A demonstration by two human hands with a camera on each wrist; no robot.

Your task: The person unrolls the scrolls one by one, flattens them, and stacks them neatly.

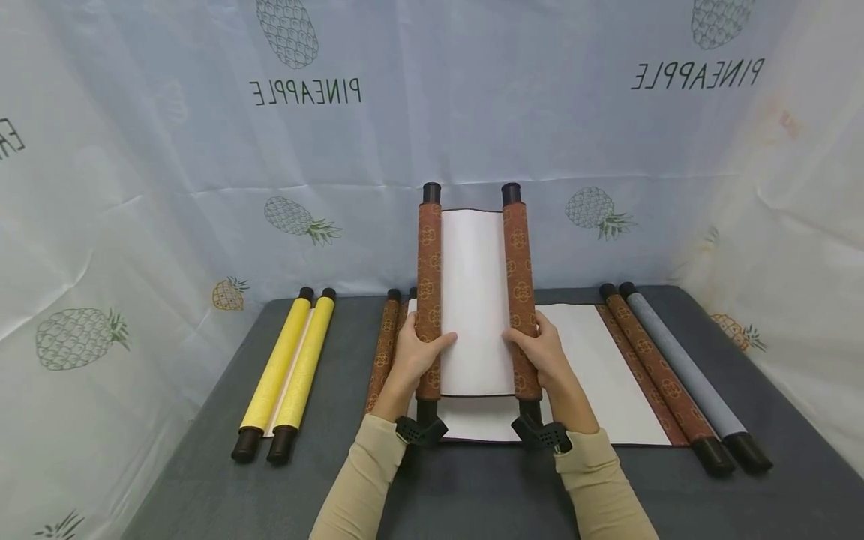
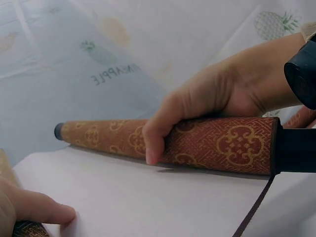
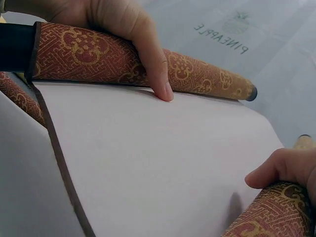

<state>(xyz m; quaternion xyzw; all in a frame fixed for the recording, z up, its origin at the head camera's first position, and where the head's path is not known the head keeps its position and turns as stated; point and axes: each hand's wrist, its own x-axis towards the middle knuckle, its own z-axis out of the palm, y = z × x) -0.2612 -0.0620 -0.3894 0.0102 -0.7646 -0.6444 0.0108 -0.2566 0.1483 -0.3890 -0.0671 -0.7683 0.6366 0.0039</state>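
Observation:
A partly unrolled scroll is held up above the table, its white sheet (image 1: 475, 300) stretched between two brown gold-patterned rolls with dark end knobs. Around the left roll (image 1: 428, 270) my left hand (image 1: 413, 356) is wrapped, its thumb over the front edge by the paper. My right hand (image 1: 545, 356) grips the right roll (image 1: 518, 277) in the same way. Both wrist views show the thumbs lying over the patterned cloth (image 2: 242, 145) and reaching the white paper (image 3: 148, 133). Fingers behind the rolls are mostly hidden.
Beneath lies another open scroll sheet (image 1: 601, 367), partly covered by the raised one. To its right are a brown roll (image 1: 658, 367) and a grey roll (image 1: 688, 367). A yellow scroll (image 1: 307, 360) lies at left on the dark table (image 1: 202, 480). Pineapple-print curtains (image 1: 466, 105) enclose it.

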